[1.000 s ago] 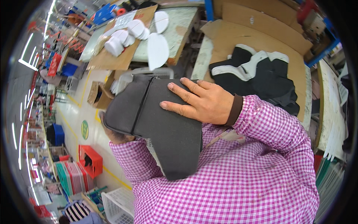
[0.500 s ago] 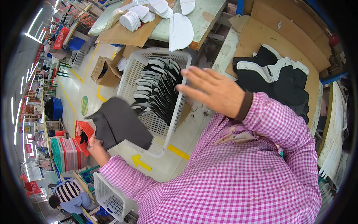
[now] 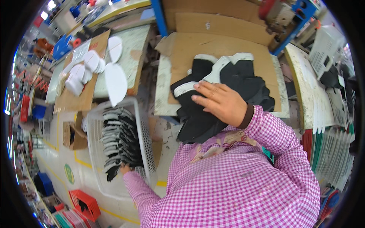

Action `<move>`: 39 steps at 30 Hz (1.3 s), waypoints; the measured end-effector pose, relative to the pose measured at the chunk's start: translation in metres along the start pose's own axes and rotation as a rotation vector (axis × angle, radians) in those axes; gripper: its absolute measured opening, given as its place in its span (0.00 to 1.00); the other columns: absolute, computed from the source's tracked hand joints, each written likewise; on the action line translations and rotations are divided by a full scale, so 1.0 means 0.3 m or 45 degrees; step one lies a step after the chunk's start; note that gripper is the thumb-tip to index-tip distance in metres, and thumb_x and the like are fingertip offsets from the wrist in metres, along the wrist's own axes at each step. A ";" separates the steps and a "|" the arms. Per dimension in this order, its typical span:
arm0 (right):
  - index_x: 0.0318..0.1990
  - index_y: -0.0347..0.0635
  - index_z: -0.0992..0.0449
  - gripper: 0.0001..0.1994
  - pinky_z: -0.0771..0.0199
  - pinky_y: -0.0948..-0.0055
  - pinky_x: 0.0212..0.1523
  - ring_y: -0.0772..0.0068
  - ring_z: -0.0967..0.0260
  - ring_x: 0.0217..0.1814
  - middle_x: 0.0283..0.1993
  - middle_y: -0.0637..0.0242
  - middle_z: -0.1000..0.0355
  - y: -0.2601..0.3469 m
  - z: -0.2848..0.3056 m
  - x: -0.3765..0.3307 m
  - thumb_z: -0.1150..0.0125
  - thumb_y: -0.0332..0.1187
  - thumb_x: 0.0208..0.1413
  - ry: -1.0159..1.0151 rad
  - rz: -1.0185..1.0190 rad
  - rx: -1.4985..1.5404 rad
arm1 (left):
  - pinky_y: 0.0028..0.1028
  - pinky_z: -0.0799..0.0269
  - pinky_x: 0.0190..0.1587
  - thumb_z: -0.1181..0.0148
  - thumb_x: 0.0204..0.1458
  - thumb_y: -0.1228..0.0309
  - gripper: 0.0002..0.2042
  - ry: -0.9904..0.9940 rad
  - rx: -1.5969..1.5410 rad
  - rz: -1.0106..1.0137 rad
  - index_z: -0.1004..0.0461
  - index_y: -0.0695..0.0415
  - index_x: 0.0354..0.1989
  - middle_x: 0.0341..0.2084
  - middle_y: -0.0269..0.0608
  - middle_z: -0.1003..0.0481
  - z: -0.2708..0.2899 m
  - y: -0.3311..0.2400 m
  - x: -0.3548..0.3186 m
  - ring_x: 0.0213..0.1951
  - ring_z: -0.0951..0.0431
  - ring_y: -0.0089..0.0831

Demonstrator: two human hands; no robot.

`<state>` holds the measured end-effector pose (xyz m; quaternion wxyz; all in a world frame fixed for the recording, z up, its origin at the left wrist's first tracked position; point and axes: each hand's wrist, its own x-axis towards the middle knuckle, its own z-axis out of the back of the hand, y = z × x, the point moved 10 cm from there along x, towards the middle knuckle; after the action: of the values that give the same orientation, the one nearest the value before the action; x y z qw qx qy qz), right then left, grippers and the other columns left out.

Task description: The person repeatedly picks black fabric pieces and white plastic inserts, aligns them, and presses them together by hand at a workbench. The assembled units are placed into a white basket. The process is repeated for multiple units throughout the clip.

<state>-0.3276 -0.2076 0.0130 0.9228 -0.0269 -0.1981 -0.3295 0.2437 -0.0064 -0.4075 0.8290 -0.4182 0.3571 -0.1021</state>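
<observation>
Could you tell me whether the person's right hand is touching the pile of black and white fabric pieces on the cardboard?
Touching. In the head view the right hand lies flat, fingers spread, on the pile of black fabric pieces, with no gap visible.

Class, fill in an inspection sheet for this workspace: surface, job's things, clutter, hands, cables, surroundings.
Surface: cardboard sheet covers the bench.
Job's things: stack of black pieces with white edging on the cardboard; white basket on the floor holds dark pieces.
Clutter: white oval pieces on the neighbouring table.
Hands: right hand flat on the stack; left hand reaches into the basket, mostly hidden.
Cables: nothing seen.
Surroundings: red crate, small cardboard box on the floor.
</observation>
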 end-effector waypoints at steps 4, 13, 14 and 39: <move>0.60 0.39 0.40 0.35 0.42 0.60 0.59 0.53 0.46 0.66 0.64 0.52 0.43 -0.334 0.000 -0.116 0.34 0.36 0.43 0.016 -0.398 -0.046 | 0.35 0.28 0.40 0.41 0.52 0.58 0.22 -0.275 0.404 0.225 0.26 0.68 0.44 0.36 0.51 0.23 0.106 -0.147 -0.152 0.40 0.23 0.40; 0.56 0.41 0.36 0.40 0.51 0.52 0.64 0.48 0.54 0.70 0.64 0.48 0.45 -0.653 -0.159 -0.152 0.28 0.50 0.34 0.132 -0.755 -0.026 | 0.29 0.28 0.39 0.43 0.52 0.70 0.14 -0.151 0.438 -1.119 0.27 0.69 0.42 0.36 0.50 0.24 -0.248 -0.958 -0.549 0.36 0.23 0.35; 0.55 0.41 0.36 0.39 0.51 0.52 0.64 0.48 0.53 0.69 0.63 0.49 0.44 -0.626 -0.138 -0.136 0.27 0.48 0.34 0.039 -0.689 0.049 | 0.29 0.28 0.39 0.44 0.52 0.71 0.13 -0.109 0.392 -1.130 0.27 0.68 0.42 0.36 0.49 0.24 -0.316 -1.001 -0.602 0.35 0.23 0.34; 0.58 0.34 0.36 0.21 0.29 0.77 0.46 0.76 0.30 0.44 0.46 0.66 0.28 -0.606 0.148 -0.693 0.44 0.30 0.57 -1.099 -1.249 1.695 | 0.41 0.35 0.59 0.46 0.50 0.80 0.20 1.644 -0.925 0.071 0.37 0.65 0.54 0.53 0.51 0.33 -1.258 -1.056 -1.557 0.54 0.31 0.42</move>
<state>-0.6020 -0.2177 -0.0406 0.3522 0.4742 -0.6613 -0.4624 -0.3092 -0.2213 -0.0773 0.2657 -0.5137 0.7952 -0.1821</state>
